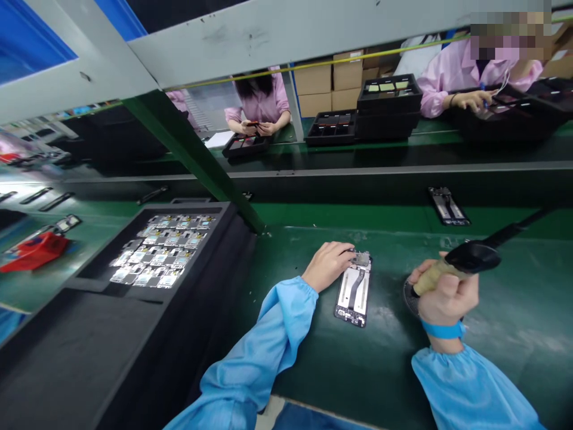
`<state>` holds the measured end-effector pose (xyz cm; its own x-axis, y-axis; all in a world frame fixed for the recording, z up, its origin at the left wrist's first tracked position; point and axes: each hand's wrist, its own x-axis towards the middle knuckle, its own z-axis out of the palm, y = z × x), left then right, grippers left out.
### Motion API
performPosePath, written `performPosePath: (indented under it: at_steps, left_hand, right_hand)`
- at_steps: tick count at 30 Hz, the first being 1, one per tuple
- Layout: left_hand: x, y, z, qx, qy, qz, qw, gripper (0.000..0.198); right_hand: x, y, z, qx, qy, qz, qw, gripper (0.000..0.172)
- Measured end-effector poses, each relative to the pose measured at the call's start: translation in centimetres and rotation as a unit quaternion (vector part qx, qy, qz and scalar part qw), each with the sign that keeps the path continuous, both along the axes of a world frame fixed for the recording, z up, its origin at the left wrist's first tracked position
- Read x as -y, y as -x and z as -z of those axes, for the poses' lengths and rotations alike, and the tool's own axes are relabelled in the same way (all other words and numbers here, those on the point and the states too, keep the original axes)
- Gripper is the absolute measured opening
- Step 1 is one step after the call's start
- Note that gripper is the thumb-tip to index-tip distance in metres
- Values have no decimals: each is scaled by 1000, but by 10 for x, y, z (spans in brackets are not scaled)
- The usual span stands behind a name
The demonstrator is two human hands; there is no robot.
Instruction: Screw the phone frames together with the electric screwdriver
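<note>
An opened phone lies on the green bench top, its inner parts facing up and a dark flat cable running down its pale middle. My left hand is on its upper left corner, fingers together and pressed against the board end. To the right, my right hand is wrapped round the tape-covered handle of an electric screwdriver, whose black cord end points up and right. The tool's tip is hidden by the hand. Under that hand is a round dark dish, partly covered; its contents are too small to tell.
Left of me stands a black foam tray with rows of circuit boards. A second opened phone lies further back. A green post slants across the view. Co-workers sit beyond the line near black trays.
</note>
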<state>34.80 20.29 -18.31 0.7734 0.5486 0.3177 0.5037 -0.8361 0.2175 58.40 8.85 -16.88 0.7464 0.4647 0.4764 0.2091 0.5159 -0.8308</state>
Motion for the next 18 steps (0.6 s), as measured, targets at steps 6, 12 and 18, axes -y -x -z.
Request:
performPosePath:
  at_steps: [6, 12, 18]
  left_hand:
    - [2, 3, 9, 11, 12, 29, 999, 19]
    - [4, 7, 9, 36, 77, 57, 995, 21]
    - [4, 5, 10, -4, 83, 65, 994, 27]
  right_hand:
    - [1, -1, 3, 4, -10, -8, 1000, 52]
    - [0, 0, -1, 26, -16, -4, 1000, 48]
    - [1, -2, 3, 14, -12, -12, 1000, 50]
